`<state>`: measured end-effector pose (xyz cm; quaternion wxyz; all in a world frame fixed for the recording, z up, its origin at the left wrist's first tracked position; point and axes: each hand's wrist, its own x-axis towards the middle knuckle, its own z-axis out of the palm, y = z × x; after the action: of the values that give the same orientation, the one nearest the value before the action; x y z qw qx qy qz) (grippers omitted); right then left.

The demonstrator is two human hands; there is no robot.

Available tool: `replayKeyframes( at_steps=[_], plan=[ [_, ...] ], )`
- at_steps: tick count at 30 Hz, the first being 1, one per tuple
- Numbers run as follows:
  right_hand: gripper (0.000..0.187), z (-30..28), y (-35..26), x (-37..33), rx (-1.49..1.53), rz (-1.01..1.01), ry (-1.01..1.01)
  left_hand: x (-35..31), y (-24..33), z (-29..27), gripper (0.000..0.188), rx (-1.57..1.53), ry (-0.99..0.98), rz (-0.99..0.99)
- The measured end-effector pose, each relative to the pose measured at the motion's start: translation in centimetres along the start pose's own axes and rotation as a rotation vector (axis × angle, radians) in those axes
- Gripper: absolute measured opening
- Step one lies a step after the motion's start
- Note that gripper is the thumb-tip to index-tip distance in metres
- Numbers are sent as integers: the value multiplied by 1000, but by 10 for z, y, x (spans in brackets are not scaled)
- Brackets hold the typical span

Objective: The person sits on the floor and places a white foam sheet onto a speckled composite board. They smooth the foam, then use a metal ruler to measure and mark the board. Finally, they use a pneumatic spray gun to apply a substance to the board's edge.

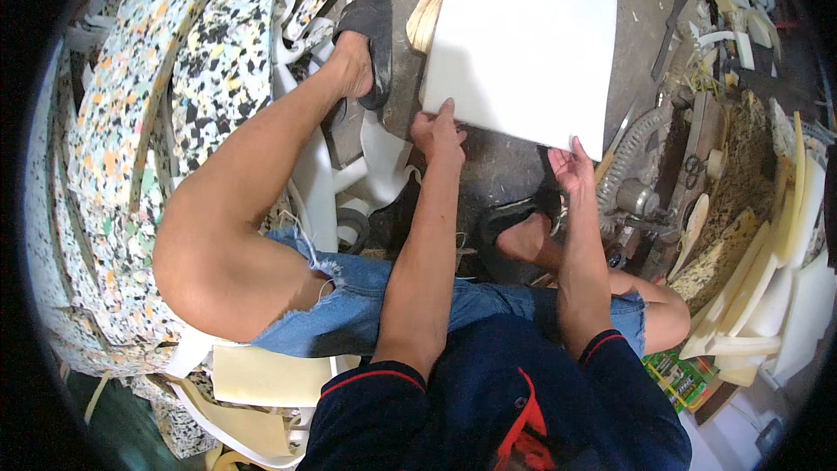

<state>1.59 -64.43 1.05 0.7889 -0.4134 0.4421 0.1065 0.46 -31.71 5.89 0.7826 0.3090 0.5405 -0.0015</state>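
A white, nearly square foam sheet [523, 44] lies in front of me, its near edge toward my body. My left hand [438, 133] grips that sheet at its near left corner, with the thumb on top and the other fingers curled at the edge. At the near right corner, my right hand [571, 166] holds the same edge, thumb above and fingers beneath, palm turned upward. Under the sheet, a wood-grained board [427, 13] sticks out at the far left side. What else lies below the sheet is hidden.
Large speckled foam blocks [218, 61] are piled on the left, with white foam scraps [384, 157] beside my sandalled foot. To the right are a coiled hose [623, 157], scissors [693, 170] and stacked cream foam pieces [758, 288]. Grey floor [645, 0] shows around the sheet.
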Motion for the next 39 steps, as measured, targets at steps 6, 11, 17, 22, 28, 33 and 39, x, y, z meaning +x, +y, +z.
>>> replayKeyframes(
  at_steps=[6,11,17,22,28,33,39],
  plan=[
    [33,12,-17,-2,-78,-33,40,-16,-7,7,33,-26,-80,5],
    [32,13,-24,-7,-175,-40,71,-4,-16,-2,31,10,-38,69],
    [26,8,-17,3,-296,-6,192,22,-26,-8,21,89,131,138],
    [27,5,-7,4,-350,-30,207,29,-29,-9,24,101,163,116],
    [24,11,0,1,-335,-59,240,29,-25,-11,26,129,156,115],
    [22,14,1,-2,-354,-69,224,31,-22,-14,28,131,122,84],
    [18,16,9,-18,-344,-82,234,25,-17,-25,31,164,91,28]
  ],
)
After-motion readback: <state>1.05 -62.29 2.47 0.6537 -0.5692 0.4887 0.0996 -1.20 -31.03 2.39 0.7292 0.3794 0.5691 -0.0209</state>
